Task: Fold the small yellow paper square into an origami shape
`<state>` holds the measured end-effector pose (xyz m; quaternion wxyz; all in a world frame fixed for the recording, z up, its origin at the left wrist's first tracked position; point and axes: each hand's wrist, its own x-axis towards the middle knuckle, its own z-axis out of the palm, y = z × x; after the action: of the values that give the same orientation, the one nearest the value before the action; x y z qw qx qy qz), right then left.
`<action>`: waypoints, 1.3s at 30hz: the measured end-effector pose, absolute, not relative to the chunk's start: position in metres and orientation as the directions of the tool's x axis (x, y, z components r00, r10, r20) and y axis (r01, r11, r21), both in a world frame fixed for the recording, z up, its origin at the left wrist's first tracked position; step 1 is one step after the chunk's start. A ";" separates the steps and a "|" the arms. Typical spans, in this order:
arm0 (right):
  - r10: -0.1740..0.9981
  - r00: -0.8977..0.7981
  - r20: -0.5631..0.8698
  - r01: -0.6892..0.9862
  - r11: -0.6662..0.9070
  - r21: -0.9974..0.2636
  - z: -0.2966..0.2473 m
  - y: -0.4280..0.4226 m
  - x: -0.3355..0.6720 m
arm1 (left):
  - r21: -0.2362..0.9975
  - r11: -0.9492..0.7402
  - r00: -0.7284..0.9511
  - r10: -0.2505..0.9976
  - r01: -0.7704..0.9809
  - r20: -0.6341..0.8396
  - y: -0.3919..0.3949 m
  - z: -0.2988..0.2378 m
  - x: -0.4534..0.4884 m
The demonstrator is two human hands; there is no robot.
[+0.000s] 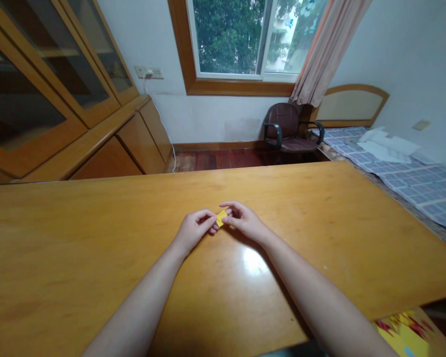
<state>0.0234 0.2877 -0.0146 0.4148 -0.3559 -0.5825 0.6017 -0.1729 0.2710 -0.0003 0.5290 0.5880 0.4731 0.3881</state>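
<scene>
A small piece of yellow folded paper (221,218) is held up between both hands, just above the wooden table (115,238). My left hand (195,229) pinches its left edge between thumb and fingers. From the other side, my right hand (245,221) has its thumb on the paper's right edge, with the index finger raised and stretched out above it. The fingers behind the paper are partly hidden.
At the lower right, yellow and red paper pieces (405,337) lie on a lower surface beside the table. Beyond the table's far edge stand a brown armchair (284,124), a bed (405,173) and a wooden cabinet (107,158).
</scene>
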 end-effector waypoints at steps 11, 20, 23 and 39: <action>0.920 -0.388 0.045 -0.097 0.008 -0.995 -0.017 0.288 0.021 | 0.988 0.021 0.227 0.972 0.156 -0.056 0.273 -0.005 -0.172; 0.920 -0.390 0.043 -0.102 0.003 -0.995 -0.017 0.289 0.021 | 0.989 0.063 0.226 0.970 0.132 -0.092 0.273 -0.003 -0.171; 0.919 -0.392 0.033 -0.107 -0.010 -0.994 -0.016 0.289 0.022 | 0.992 0.072 0.220 0.971 0.100 -0.093 0.272 -0.001 -0.171; 0.909 -0.416 0.027 -0.084 -0.009 -0.996 -0.017 0.289 0.023 | 0.981 0.011 0.214 0.975 0.192 -0.053 0.271 0.000 -0.170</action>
<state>0.0230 0.2892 -0.0167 0.4047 -0.3581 -0.5761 0.6133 -0.1702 0.2714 -0.0001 0.5101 0.5891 0.4953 0.3839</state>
